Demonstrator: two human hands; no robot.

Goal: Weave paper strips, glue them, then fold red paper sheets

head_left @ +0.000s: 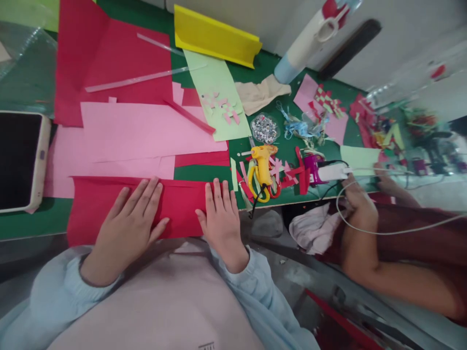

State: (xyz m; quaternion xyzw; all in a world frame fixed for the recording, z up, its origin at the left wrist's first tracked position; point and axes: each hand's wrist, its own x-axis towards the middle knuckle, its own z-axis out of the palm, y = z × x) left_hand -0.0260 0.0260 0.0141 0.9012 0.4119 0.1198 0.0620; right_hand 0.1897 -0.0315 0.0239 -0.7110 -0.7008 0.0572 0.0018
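Observation:
A sheet of red paper [182,209] lies at the table's near edge, with a narrow folded strip along its far side. My left hand [127,221] rests flat on the sheet's left half, fingers stretched toward the fold. My right hand [222,218] presses flat on the right end, its fingertips at the same fold. Neither hand grips anything. Just beyond the sheet are pink paper [146,131] and a larger red sheet [109,53] with clear plastic strips [146,76] across it.
Right of the sheet lie a yellow glue gun [262,160], yellow-handled scissors [268,194], paper scraps and a dish of small shiny beads [264,127]. A phone [22,160] lies at the left. A co-worker's arm [361,228] and a white cable [394,233] are at the right.

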